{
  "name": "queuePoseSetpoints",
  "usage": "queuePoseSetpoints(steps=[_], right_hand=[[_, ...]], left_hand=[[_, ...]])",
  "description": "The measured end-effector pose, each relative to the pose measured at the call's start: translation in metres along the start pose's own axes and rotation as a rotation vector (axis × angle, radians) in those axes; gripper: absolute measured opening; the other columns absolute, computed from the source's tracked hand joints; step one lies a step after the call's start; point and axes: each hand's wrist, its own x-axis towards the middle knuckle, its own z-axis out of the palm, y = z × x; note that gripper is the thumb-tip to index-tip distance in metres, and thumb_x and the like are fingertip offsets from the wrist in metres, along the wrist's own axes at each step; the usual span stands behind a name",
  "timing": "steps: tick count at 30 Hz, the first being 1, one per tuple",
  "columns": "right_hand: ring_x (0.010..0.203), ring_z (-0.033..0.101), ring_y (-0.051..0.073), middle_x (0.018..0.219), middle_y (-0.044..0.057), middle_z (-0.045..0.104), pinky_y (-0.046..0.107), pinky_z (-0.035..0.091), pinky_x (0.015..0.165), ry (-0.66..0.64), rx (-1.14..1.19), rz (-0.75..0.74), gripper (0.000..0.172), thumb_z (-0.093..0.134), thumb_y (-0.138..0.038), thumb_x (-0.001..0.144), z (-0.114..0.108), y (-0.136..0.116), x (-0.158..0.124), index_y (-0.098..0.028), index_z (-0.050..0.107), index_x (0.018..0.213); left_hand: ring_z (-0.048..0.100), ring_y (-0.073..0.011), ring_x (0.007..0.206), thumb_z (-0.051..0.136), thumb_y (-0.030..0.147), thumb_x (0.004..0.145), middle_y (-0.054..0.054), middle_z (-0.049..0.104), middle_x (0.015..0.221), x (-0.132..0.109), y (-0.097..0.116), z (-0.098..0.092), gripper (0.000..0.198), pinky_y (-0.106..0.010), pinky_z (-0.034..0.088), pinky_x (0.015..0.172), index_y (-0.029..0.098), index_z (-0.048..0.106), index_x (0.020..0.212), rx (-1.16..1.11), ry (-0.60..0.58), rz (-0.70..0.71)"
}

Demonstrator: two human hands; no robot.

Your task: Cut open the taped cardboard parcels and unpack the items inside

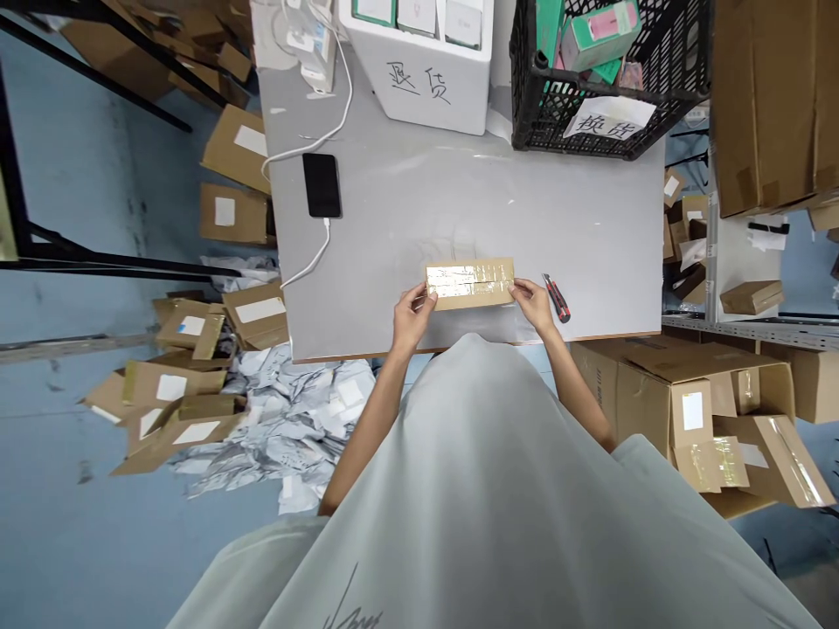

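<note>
Table [459, 201] middle free; phone [321, 184] left, knife [557, 298] right, bin [426, 79], crate [590, 87] block far edge.

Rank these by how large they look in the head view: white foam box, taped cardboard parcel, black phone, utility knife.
1. white foam box, cut off at the top
2. taped cardboard parcel
3. black phone
4. utility knife

- "退货", handwritten in black marker, on the front of the white foam box [419, 87] ahead of you.
- "换货", handwritten, on the paper sign [609, 118] hung on the black crate [524, 96].
- The white labels [259, 310] on the floor cartons are too small to read.
- On the taped carton [469, 284] you hold, tape glare leaves nothing legible.
</note>
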Motion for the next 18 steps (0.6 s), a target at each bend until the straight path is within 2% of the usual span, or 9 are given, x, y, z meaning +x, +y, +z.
queuePoseSetpoints(steps=[4,6,10,12,15,18], right_hand=[[0.121,0.081,0.034,0.13,0.015,0.086,0.051,0.063,0.115,-0.039,-0.036,0.016,0.055,0.076,-0.068,0.094,0.005,0.022,0.004,-0.02,0.085,0.119],[0.122,0.08,0.035,0.133,0.017,0.084,0.052,0.061,0.117,-0.026,-0.11,0.027,0.053,0.07,-0.065,0.098,-0.001,0.035,0.008,-0.02,0.084,0.122],[0.145,0.065,0.036,0.15,0.024,0.073,0.054,0.048,0.127,0.205,-0.515,0.071,0.046,0.063,-0.045,0.105,-0.037,0.058,0.017,-0.015,0.077,0.136],[0.147,0.06,0.037,0.156,0.026,0.066,0.053,0.046,0.125,0.283,-0.737,0.184,0.048,0.067,-0.036,0.102,-0.059,0.069,0.018,-0.013,0.071,0.144],[0.138,0.062,0.036,0.154,0.028,0.063,0.047,0.049,0.117,0.283,-0.907,0.339,0.053,0.072,-0.031,0.098,-0.08,0.08,0.017,-0.01,0.067,0.146],[0.125,0.067,0.033,0.143,0.024,0.068,0.043,0.05,0.11,0.211,-0.945,0.347,0.041,0.068,-0.028,0.1,-0.083,0.08,0.018,-0.011,0.072,0.137]], left_hand=[[0.076,-0.0334,0.133,0.086,0.061,0.091,-0.017,0.077,0.146,0.003,-0.016,0.007,0.063,-0.052,0.06,0.122,0.019,0.08,0.137,0.001,-0.018,-0.083],[0.075,-0.0345,0.133,0.084,0.062,0.091,-0.018,0.079,0.144,0.004,-0.023,0.009,0.062,-0.054,0.059,0.122,0.017,0.08,0.134,0.007,-0.031,-0.134],[0.075,-0.0347,0.134,0.08,0.065,0.092,-0.017,0.08,0.141,0.002,-0.034,0.009,0.063,-0.054,0.061,0.119,0.018,0.079,0.134,0.039,-0.057,-0.113],[0.075,-0.0343,0.132,0.08,0.066,0.093,-0.016,0.081,0.138,0.002,-0.038,0.008,0.063,-0.052,0.063,0.116,0.019,0.078,0.136,0.061,-0.051,-0.086],[0.076,-0.0339,0.128,0.079,0.064,0.094,-0.019,0.078,0.14,0.004,-0.04,0.008,0.07,-0.054,0.064,0.113,0.019,0.072,0.146,0.069,-0.038,-0.074],[0.072,-0.0352,0.135,0.081,0.058,0.094,-0.021,0.068,0.152,0.006,-0.039,0.009,0.083,-0.057,0.061,0.116,0.023,0.057,0.165,0.103,-0.003,-0.047]])
